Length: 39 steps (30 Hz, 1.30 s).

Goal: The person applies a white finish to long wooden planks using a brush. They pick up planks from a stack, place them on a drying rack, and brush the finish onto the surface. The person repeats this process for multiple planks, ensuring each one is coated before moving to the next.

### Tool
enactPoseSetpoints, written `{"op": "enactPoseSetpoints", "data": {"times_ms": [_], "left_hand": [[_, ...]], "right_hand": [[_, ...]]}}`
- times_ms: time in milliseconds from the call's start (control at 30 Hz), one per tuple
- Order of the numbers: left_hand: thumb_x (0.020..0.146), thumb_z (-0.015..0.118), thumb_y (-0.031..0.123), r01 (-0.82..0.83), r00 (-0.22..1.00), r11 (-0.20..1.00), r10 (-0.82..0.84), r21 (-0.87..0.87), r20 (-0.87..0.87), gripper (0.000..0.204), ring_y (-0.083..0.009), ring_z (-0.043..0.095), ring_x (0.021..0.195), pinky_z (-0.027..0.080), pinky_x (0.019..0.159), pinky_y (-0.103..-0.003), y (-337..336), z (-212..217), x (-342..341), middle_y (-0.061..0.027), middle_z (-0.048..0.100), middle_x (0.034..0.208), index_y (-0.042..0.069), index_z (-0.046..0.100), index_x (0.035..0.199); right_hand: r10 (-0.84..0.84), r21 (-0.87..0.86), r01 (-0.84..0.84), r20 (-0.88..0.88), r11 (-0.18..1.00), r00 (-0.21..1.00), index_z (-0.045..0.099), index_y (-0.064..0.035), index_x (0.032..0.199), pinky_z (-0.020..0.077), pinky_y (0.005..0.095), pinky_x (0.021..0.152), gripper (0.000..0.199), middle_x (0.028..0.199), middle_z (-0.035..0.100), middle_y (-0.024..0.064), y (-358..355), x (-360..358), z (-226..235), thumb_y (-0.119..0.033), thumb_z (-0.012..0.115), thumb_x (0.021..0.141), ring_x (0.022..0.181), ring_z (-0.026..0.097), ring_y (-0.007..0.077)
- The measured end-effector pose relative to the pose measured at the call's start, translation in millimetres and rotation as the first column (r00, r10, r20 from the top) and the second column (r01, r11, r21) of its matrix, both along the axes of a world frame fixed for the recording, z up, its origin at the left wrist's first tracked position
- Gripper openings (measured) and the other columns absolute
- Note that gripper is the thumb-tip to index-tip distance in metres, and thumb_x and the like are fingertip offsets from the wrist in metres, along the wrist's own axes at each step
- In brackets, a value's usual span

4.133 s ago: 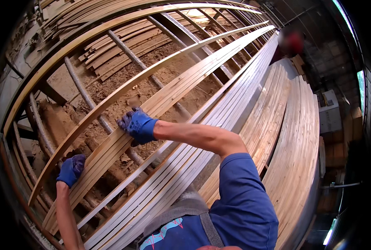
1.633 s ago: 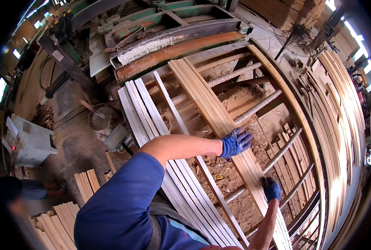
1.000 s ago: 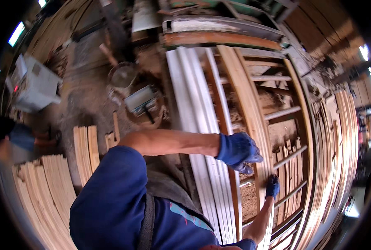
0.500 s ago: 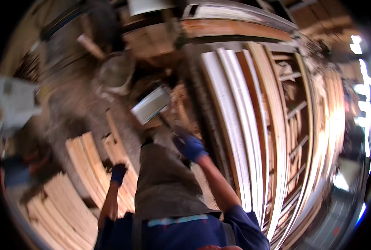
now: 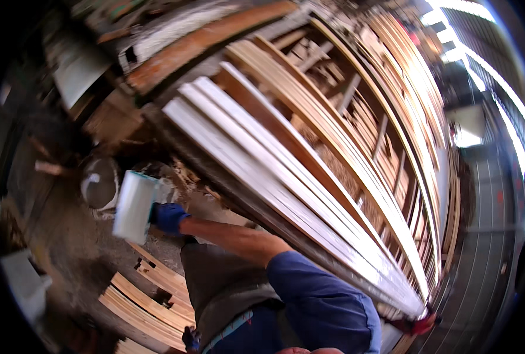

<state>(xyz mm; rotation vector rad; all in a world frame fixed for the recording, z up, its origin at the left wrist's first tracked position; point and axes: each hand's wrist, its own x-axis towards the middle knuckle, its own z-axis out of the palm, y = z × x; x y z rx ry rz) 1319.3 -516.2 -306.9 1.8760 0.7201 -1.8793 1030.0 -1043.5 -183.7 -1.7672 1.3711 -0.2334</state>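
Observation:
My right hand [image 5: 171, 219], in a blue glove, is closed at the near side of a wide white block-shaped tool with a teal edge [image 5: 135, 206]. Motion blur keeps me from telling its exact kind. The tool hangs in the air to the left of the stacked boards, beside a round bucket [image 5: 100, 183]. Low in the picture, my left hand [image 5: 191, 338] in a dark blue glove shows only in part against my clothes. Its fingers are too hidden to read. Long white-coated boards [image 5: 274, 194] lie side by side to the right of my right arm.
Bare wooden planks [image 5: 147, 310] lie at the lower left. Wooden frames with crosspieces [image 5: 357, 118] stretch beyond the white boards. A rusty beam [image 5: 209, 44] crosses the far end. Something red [image 5: 423, 325] shows at the boards' near right end. A pale box-like thing [image 5: 26, 283] stands far left.
The view has swung round to the right, and the boards now slant across it. My right arm reaches leftward with the white tool. My left hand has dropped to the lower edge.

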Motion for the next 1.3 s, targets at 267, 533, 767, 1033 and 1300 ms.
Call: {"op": "enactPoseSetpoints", "data": {"times_ms": [267,533,767,1033,1300], "left_hand": [[0.099,0.044,0.032,0.254,0.964,0.906,-0.264,-0.337,0.018,0.035,-0.0283,0.062,0.092,0.051,0.071,-0.041,-213,-11,-82,-0.0152,0.061,0.115,0.007,0.054,0.121],[0.100,0.043,0.025,0.367,0.906,0.845,-0.420,-0.389,-0.057,0.035,-0.0288,0.063,0.094,0.051,0.070,-0.043,-217,19,-169,-0.0168,0.061,0.121,0.005,0.052,0.127],[0.096,0.057,0.036,0.813,0.582,0.566,-0.787,-0.135,0.206,0.031,-0.0263,0.069,0.069,0.054,0.060,-0.039,-194,65,-217,-0.0129,0.072,0.088,0.006,0.067,0.098],[0.097,0.054,0.035,0.520,0.853,0.846,-0.506,-0.118,0.129,0.034,-0.0249,0.068,0.067,0.052,0.057,-0.038,-275,59,-216,-0.0119,0.072,0.086,0.005,0.066,0.103],[0.098,0.049,0.038,0.251,0.968,0.964,-0.247,-0.086,0.046,0.031,-0.0233,0.063,0.055,0.046,0.049,-0.035,-274,39,-189,-0.0097,0.069,0.078,0.010,0.062,0.099]], "right_hand": [[0.018,-0.531,-0.007,0.016,0.847,1.000,0.060,-0.0014,0.078,0.0507,0.0424,0.052,0.019,0.064,0.060,0.0193,27,-205,276,-0.019,0.067,0.078,0.052,0.059,0.0343],[-0.471,-0.445,0.395,-0.072,0.804,0.879,0.066,-0.0034,0.096,0.0529,0.0327,0.067,0.016,0.086,0.070,0.0118,154,-543,277,-0.018,0.063,0.089,0.078,0.066,0.0204],[-0.631,0.009,0.718,-0.470,0.696,0.617,0.067,-0.0109,0.098,0.0537,0.0425,0.064,0.023,0.088,0.068,0.0149,241,-669,248,-0.009,0.059,0.076,0.080,0.066,0.0342],[-0.264,-0.520,0.008,-0.420,0.854,0.868,0.067,-0.0064,0.098,0.0543,0.0455,0.069,0.022,0.091,0.068,0.0216,-5,-620,204,-0.023,0.056,0.088,0.084,0.066,0.0393],[-0.330,-0.369,0.197,-0.341,0.908,0.880,0.065,-0.0071,0.110,0.0468,0.0490,0.088,0.045,0.108,0.063,0.0265,-338,-439,202,-0.044,0.046,0.093,0.108,0.056,0.0444]]}}
